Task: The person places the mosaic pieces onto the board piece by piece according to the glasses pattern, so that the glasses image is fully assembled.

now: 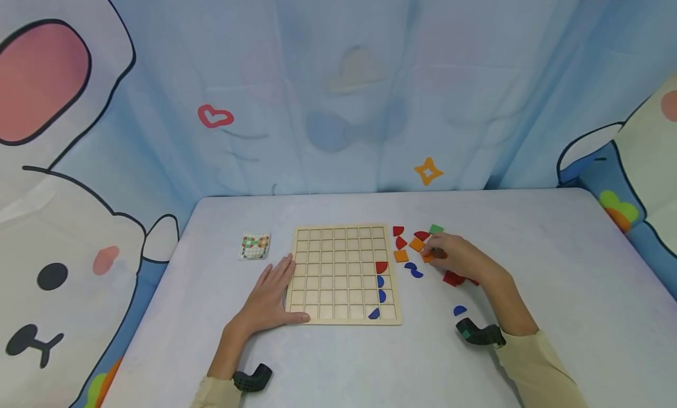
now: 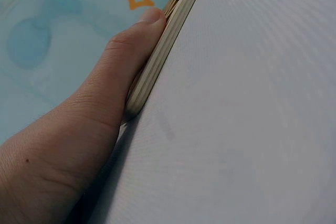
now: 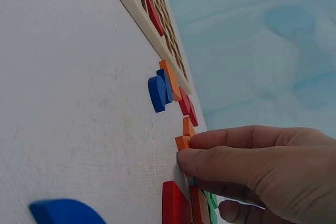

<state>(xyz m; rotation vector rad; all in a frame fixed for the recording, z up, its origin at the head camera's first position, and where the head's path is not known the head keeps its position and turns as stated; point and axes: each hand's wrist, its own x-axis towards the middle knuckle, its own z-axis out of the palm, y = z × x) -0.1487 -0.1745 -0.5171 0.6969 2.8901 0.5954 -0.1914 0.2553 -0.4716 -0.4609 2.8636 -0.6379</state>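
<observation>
A wooden grid board lies on the table. Its right side holds a red rounded piece and several blue pieces, one a blue half-circle. My left hand rests along the board's left edge, fingers extended, thumb on the front-left corner; the left wrist view shows that thumb against the wooden rim. Right of the board, my right hand pinches an orange square between thumb and forefinger, low among loose pieces. The palm partly hides pieces beneath it.
A small pattern card lies left of the board. Loose pieces lie to the right: a green piece, an orange square, red pieces and a lone blue half-circle. A printed curtain hangs behind the table.
</observation>
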